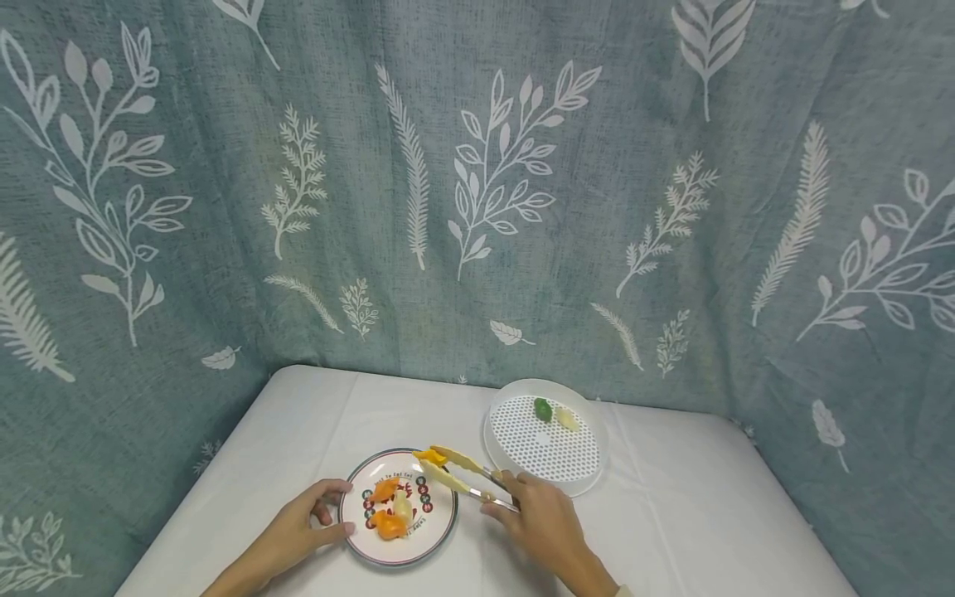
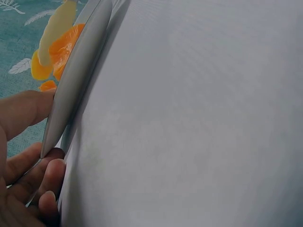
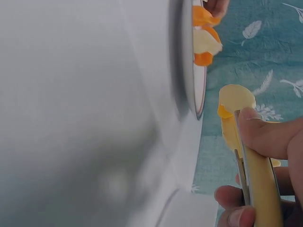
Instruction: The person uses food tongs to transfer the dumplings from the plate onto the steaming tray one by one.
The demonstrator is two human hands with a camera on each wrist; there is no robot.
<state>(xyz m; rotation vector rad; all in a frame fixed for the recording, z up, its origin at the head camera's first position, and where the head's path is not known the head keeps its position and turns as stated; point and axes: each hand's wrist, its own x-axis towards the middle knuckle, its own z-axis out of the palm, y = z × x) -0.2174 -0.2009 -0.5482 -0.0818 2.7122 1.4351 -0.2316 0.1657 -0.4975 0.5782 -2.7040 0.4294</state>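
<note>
My left hand pinches the left rim of a round white plate with a dark edge and printed decoration; the thumb lies on the rim and the fingers curl beside and under it. Orange pieces and a pale yellow piece lie on the plate. In my right hand is a pair of tongs with pale yellow tips. Between those tips is a yellow-orange piece, above the plate's upper right rim. The right wrist view shows the tongs' tips away from the plate's edge.
Behind the right hand, a round white perforated tray stands on the white-covered table. It holds a green piece and another pale yellow piece. A leaf-patterned green-blue curtain closes off the back and sides.
</note>
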